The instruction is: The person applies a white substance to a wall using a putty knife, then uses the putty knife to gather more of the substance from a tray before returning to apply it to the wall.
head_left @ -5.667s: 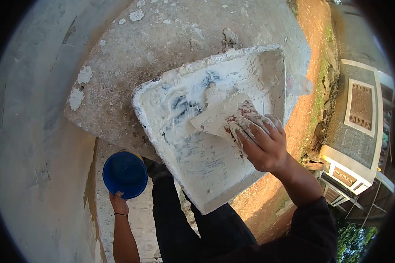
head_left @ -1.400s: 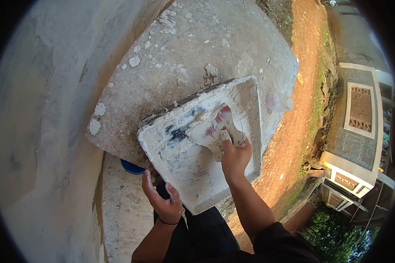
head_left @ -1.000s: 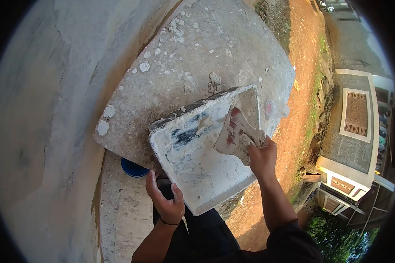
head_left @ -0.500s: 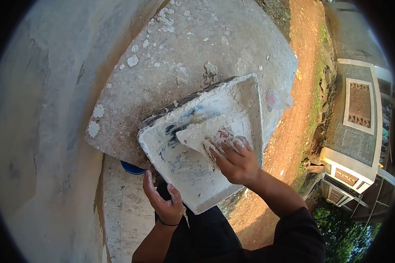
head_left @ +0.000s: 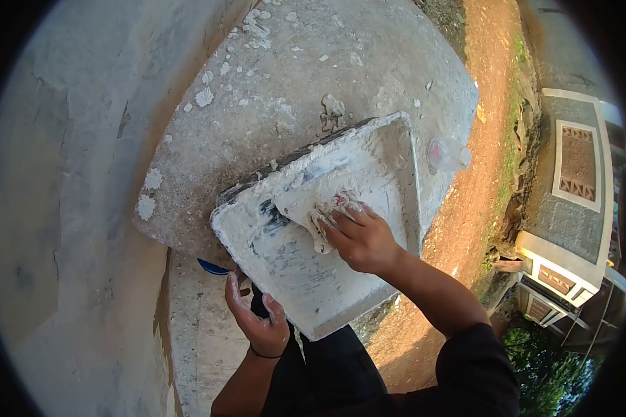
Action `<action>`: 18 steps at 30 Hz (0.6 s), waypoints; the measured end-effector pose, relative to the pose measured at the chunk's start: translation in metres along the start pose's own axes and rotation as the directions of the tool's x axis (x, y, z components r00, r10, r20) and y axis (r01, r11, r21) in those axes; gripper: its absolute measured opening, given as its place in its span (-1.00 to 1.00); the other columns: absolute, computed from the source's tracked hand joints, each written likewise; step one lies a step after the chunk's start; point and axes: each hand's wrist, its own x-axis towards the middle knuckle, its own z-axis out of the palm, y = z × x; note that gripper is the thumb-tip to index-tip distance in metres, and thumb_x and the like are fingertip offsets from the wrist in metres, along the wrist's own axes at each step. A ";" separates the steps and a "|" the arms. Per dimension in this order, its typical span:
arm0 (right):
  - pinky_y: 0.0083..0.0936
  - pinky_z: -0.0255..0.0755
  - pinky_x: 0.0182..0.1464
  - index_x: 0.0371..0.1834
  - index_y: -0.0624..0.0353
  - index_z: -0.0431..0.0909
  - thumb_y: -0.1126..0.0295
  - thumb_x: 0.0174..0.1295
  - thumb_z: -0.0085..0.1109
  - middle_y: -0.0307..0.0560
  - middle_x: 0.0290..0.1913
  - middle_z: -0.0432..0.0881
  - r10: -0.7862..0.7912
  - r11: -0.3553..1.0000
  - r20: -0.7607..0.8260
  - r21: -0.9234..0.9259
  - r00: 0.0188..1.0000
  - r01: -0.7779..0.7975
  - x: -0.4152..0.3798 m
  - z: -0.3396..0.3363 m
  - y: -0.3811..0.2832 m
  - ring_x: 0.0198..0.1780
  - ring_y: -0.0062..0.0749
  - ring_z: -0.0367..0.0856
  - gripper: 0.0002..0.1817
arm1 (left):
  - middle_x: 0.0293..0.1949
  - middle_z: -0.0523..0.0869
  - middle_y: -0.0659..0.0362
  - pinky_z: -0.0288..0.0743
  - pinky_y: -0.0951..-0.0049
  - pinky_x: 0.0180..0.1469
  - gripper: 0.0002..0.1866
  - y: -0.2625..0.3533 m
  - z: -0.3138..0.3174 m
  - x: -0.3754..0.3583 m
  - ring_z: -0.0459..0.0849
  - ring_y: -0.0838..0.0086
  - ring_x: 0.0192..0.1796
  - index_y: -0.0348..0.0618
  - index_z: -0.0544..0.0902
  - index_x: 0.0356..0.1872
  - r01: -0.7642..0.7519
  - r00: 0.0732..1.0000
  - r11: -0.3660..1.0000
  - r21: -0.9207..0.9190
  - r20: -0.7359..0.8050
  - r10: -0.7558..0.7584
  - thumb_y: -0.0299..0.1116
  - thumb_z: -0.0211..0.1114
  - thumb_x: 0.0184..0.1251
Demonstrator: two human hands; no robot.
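A view from above, looking down at one person's two bare hands working on a high concrete ledge [head_left: 313,76] speckled with dried white blobs.

One square tray [head_left: 306,267] sits on the near edge of the ledge, part of it overhanging. It is coated inside with white plaster, with dark smears showing through near its left side; no writing can be read on it.

One flat scraper [head_left: 302,201], caked in white with traces of red, lies pressed into the plaster in the middle of the tray. The right hand [head_left: 358,240] presses on it from the near right, fingers [head_left: 330,222] spread flat over the blade and smeared with plaster.

The left hand [head_left: 261,323] is below the tray's near-left corner, just beside it, with fingers curled upward and thumb apart; whether its grip touches the tray's underside cannot be told. A thin dark band circles that wrist.

One blue bowl [head_left: 212,267] peeks out from under the tray's left edge; its contents are hidden.

One small clear plastic bag [head_left: 448,154] with a pink tint lies at the ledge's right edge, just beside the tray's far-right corner.

Far below to the right are orange dirt ground [head_left: 466,208] and a building [head_left: 570,208].
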 end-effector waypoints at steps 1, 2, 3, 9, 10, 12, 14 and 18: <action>-0.29 0.47 -0.13 -0.13 0.17 0.62 0.41 -0.19 0.15 -0.04 -0.20 0.62 -0.054 0.997 0.033 0.047 0.998 0.053 -0.005 0.001 -0.002 -0.10 -0.19 0.56 -0.57 | 0.21 0.31 -0.17 0.26 0.23 0.15 -0.37 0.001 0.000 0.001 0.36 0.18 0.20 -0.43 0.06 0.33 0.004 1.000 1.000 0.003 0.000 -0.004 -0.25 0.01 0.37; -0.29 0.47 -0.14 -0.13 0.17 0.62 0.41 -0.19 0.14 -0.03 -0.19 0.61 -0.034 0.998 0.037 0.061 0.999 0.031 -0.010 -0.003 -0.008 -0.11 -0.18 0.56 -0.57 | 0.21 0.32 -0.18 0.26 0.24 0.15 -0.37 0.003 0.001 0.001 0.36 0.18 0.20 -0.43 0.06 0.33 0.011 1.000 1.000 0.002 -0.003 -0.011 -0.25 0.01 0.37; -0.29 0.47 -0.14 -0.13 0.17 0.62 0.41 -0.19 0.14 -0.03 -0.19 0.61 -0.037 0.998 0.041 0.059 0.999 0.034 -0.009 -0.008 -0.007 -0.11 -0.18 0.56 -0.57 | 0.21 0.32 -0.18 0.26 0.24 0.15 -0.37 0.003 0.002 -0.001 0.36 0.18 0.20 -0.43 0.06 0.33 0.014 1.000 1.000 -0.002 -0.006 -0.014 -0.25 0.01 0.37; -0.31 0.47 -0.14 -0.12 0.19 0.61 0.41 -0.18 0.14 -0.02 -0.19 0.60 -0.019 0.999 -0.093 -0.045 0.996 0.015 0.021 -0.008 0.005 -0.10 -0.17 0.56 -0.57 | 0.22 0.33 -0.16 0.26 0.25 0.13 -0.36 0.004 0.000 0.000 0.37 0.18 0.20 -0.44 0.06 0.32 0.024 1.000 1.000 0.003 -0.004 -0.024 -0.23 0.01 0.36; -0.30 0.47 -0.12 -0.11 0.20 0.61 0.42 -0.18 0.13 -0.02 -0.18 0.59 -0.005 1.000 -0.046 -0.023 0.999 0.004 0.019 0.002 0.008 -0.08 -0.15 0.55 -0.56 | 0.22 0.33 -0.15 0.26 0.25 0.12 -0.36 0.004 0.000 0.001 0.37 0.19 0.20 -0.44 0.07 0.32 0.022 1.000 1.000 -0.001 -0.006 -0.022 -0.23 0.02 0.36; -0.27 0.45 -0.07 -0.09 0.21 0.60 0.46 -0.20 0.11 -0.01 -0.15 0.58 -0.009 1.000 0.029 0.015 1.000 0.009 0.011 0.006 0.008 -0.03 -0.12 0.53 -0.54 | 0.22 0.33 -0.14 0.26 0.25 0.11 -0.36 0.004 0.001 0.002 0.37 0.19 0.20 -0.44 0.07 0.32 0.019 1.000 1.000 -0.009 -0.007 -0.019 -0.23 0.02 0.36; -0.26 0.45 -0.07 -0.10 0.21 0.60 0.46 -0.20 0.11 -0.01 -0.15 0.58 -0.019 0.999 0.050 0.035 0.999 0.017 -0.002 0.000 0.004 -0.02 -0.12 0.53 -0.54 | 0.21 0.34 -0.13 0.26 0.27 0.11 -0.36 0.003 0.003 0.000 0.37 0.20 0.20 -0.44 0.09 0.31 0.029 0.999 0.999 -0.017 -0.028 -0.029 -0.22 0.02 0.36; -0.23 0.44 -0.05 -0.11 0.20 0.61 0.47 -0.20 0.12 -0.01 -0.15 0.59 -0.053 0.999 0.015 0.010 0.998 0.053 0.004 -0.018 0.004 0.01 -0.13 0.53 -0.55 | 0.23 0.33 -0.13 0.26 0.28 0.11 -0.36 0.005 0.002 0.001 0.36 0.20 0.23 -0.43 0.09 0.32 0.041 0.999 0.998 -0.045 -0.026 -0.042 -0.21 0.03 0.37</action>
